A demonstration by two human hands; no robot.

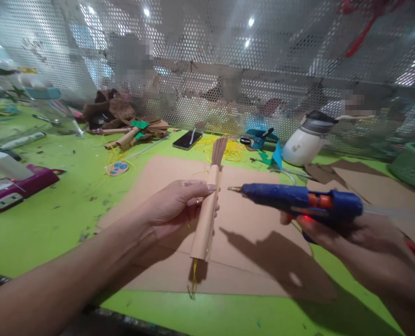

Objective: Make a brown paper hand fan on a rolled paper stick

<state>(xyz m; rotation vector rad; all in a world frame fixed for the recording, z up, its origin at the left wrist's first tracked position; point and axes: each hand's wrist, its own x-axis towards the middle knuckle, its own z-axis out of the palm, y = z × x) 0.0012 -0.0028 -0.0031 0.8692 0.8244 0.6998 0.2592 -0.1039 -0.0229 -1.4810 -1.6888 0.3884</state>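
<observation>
My left hand (179, 200) is closed around a rolled brown paper tube (204, 228), thumb along its upper side. A fanned, darker brown paper piece (219, 150) sticks out of the tube's far end. Yellow string (194, 273) hangs from the near end. In my right hand (354, 252) is a blue hot glue gun (280, 197), its metal nozzle pointing left at the tube, a short gap away from it. A red light glows on the gun's underside. Below both hands lies a large sheet of brown paper (151, 275).
A purple power strip (35, 182) lies left on the green table. Farther back are paper pieces with green tape (133, 130), a phone (186, 139), tangled yellow string (221, 147) and a white jug (300, 140). A green basket (413, 163) stands right; a perforated metal screen (200, 60) rises behind.
</observation>
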